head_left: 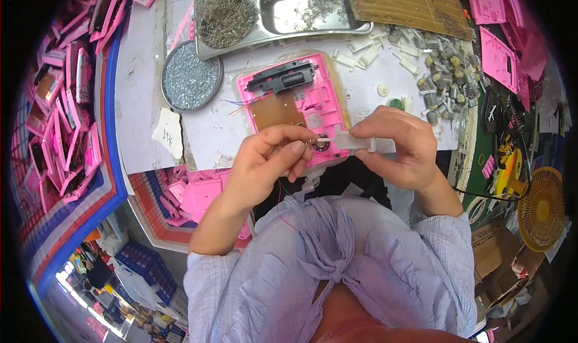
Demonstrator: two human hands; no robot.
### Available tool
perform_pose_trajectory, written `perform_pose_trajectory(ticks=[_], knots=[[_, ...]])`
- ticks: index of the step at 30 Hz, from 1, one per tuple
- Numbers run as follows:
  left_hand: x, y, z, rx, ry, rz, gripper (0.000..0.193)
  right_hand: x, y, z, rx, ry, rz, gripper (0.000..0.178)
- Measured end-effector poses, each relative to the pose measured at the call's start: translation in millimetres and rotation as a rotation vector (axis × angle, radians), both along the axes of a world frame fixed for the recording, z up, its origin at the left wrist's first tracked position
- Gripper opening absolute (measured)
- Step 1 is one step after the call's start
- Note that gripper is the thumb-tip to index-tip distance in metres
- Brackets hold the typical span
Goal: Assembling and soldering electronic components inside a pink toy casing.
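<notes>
A pink plastic casing (328,90) lies on the table in front of me. Across its far end sits a black plastic mechanism (280,77) with thin wires, and a brown flat panel (277,113) fills part of the left side. My left hand (274,153) is closed in a pinch over the casing's near edge, on a small metal part (312,142) too tiny to make out fully. Between thumb and fingers, my right hand (403,147) grips a translucent white plastic piece (352,140), its narrow tip close to the left fingertips. A dark round part (323,144) shows beneath it.
A round dish of small metal bits (191,77) stands left of the casing. Beyond are a steel tray (262,33) of screws and a brown board (409,9). Small motors (448,72) pile up at right, near white plastic pieces (364,54). Pink casings (66,114) heap at far left.
</notes>
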State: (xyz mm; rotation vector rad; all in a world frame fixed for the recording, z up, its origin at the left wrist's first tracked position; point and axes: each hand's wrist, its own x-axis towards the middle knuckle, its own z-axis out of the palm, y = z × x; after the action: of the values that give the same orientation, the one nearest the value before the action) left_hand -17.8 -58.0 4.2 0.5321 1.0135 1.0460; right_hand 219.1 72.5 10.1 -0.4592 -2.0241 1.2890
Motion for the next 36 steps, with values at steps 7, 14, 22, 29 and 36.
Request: perform_pose_trajectory(ticks=[7, 14, 22, 29, 36], knots=[[8.2, -15.9, -14.5, 0.001, -0.098, 0.065, 0.024, -6.2, -5.3, 0.5, 0.077, -0.084, 0.094, 0.033], [3.9, 5.5, 15.3, -0.083, 0.229, -0.285, 0.025, 6.0, -1.3, -4.3, -0.105, -0.268, 0.251, 0.03], [18.5, 63.7, -10.2, 0.792, 1.598, -0.272, 0.019, 39.2, -10.8, -16.5, -0.758, -0.038, 0.12, 0.028], [33.9, 59.9, -27.7, 0.803, 1.74, -0.273, 0.013, 41.0, -7.3, -26.8, -0.66, -0.031, 0.016, 0.029], [23.7, 50.0, -19.2, 0.596, 1.295, -0.015, 0.009, 23.0, 15.3, -21.5, -0.091, -0.297, -0.069, 0.025]])
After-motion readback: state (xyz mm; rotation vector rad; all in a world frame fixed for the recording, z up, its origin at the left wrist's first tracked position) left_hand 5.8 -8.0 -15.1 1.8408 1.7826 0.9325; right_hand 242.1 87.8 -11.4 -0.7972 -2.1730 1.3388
